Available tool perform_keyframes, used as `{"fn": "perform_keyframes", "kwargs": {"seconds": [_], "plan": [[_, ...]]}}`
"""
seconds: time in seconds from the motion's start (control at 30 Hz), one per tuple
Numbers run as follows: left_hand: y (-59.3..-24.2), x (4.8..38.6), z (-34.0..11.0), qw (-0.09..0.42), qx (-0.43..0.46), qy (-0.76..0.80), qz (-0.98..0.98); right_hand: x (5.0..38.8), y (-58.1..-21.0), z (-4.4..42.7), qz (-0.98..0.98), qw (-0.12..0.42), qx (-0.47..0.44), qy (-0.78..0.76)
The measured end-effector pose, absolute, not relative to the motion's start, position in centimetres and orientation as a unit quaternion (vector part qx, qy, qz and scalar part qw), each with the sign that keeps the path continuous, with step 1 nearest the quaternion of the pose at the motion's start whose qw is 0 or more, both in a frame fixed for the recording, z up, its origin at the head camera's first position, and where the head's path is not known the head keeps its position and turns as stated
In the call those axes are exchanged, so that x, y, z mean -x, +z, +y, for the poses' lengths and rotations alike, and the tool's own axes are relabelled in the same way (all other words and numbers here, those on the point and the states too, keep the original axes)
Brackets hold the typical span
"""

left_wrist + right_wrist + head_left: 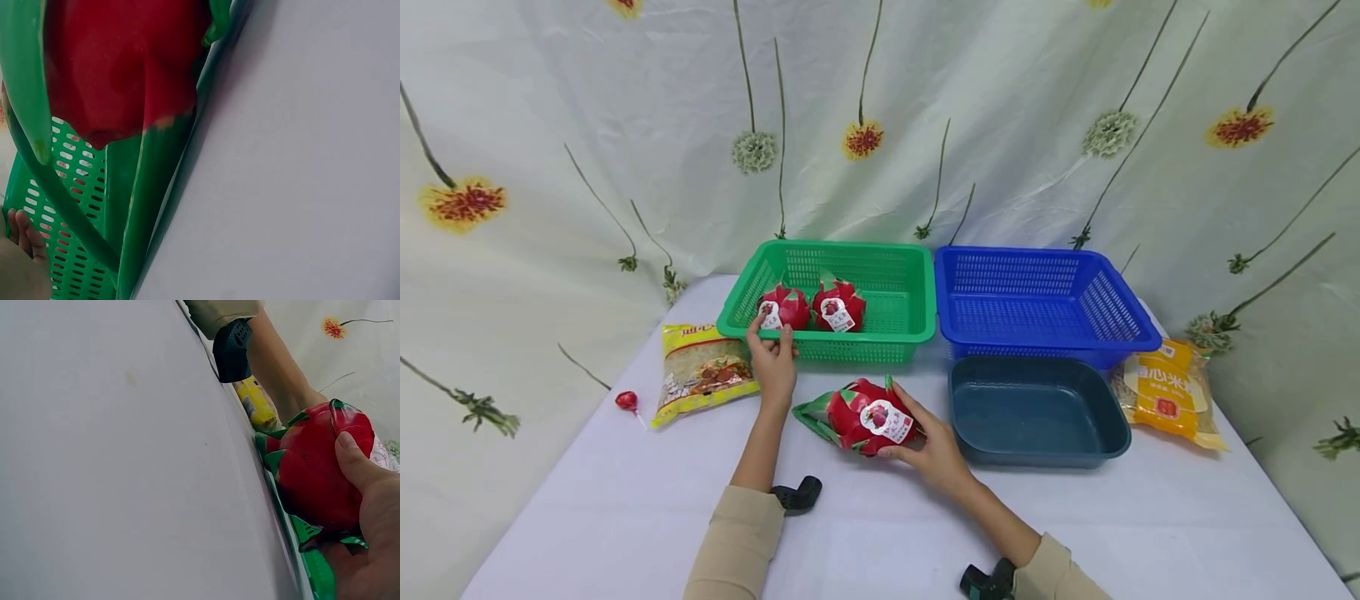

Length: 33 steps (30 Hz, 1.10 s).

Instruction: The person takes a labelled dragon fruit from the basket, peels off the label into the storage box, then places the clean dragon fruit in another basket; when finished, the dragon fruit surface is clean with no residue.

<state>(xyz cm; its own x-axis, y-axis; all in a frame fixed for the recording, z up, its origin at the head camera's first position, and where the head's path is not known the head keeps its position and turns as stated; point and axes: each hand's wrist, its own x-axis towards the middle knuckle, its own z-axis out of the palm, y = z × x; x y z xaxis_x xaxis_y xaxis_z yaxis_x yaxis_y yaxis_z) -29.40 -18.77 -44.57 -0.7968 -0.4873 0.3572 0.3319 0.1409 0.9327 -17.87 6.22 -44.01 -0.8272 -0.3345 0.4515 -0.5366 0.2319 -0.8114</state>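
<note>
In the head view, my right hand point(936, 450) grips a red dragon fruit point(850, 414) with green scale tips and a white label, thumb and fingers around its right end. The right wrist view shows the thumb pressed against the red skin of this dragon fruit point(319, 469). My left hand point(773, 367) is at the front left of the green basket point(887, 337), its fingers reaching the rim beside a labelled dragon fruit point(788, 305). A second dragon fruit point(841, 307) lies to its right in the basket.
A blue basket point(1045, 343) stands right of the green one, with a dark teal tub point(1037, 458) in front. A yellow food bag point(703, 367) and a red lollipop point(626, 401) lie left. An orange-yellow grain bag point(1168, 392) lies right. A flowered curtain point(1000, 100) hangs behind.
</note>
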Motion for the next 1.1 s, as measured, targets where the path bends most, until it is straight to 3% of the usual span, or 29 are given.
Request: {"fn": "perform_keyframes", "kwargs": {"seconds": [0.3,0.47,0.57,0.63,0.73,0.9,1.1], "plan": [[-44.0,28.7,-18.9,0.301,-0.047,-0.645,-0.701,18.0,-43.9,6.3,-0.779,0.07,-0.257,0.567],[-42.8,27.0,-18.8,0.365,-0.027,-0.571,-0.735,18.1,-44.1,6.4,-0.768,0.05,-0.255,0.586],[-41.9,25.9,-18.6,0.388,0.055,-0.531,-0.751,18.1,-44.1,6.4,-0.762,0.04,-0.253,0.594],[-41.6,25.2,-18.5,0.361,0.137,-0.517,-0.764,18.1,-44.1,6.4,-0.759,0.038,-0.253,0.598],[-41.6,24.3,-18.1,0.259,0.247,-0.484,-0.798,18.2,-44.2,6.5,-0.753,0.038,-0.262,0.603],[-42.2,23.2,-17.4,0.091,0.319,-0.399,-0.855,18.3,-44.2,6.5,-0.735,0.017,-0.292,0.612],[-42.9,22.6,-16.7,0.015,0.337,-0.378,-0.862,18.4,-44.4,6.6,-0.735,-0.009,-0.298,0.609]]}}
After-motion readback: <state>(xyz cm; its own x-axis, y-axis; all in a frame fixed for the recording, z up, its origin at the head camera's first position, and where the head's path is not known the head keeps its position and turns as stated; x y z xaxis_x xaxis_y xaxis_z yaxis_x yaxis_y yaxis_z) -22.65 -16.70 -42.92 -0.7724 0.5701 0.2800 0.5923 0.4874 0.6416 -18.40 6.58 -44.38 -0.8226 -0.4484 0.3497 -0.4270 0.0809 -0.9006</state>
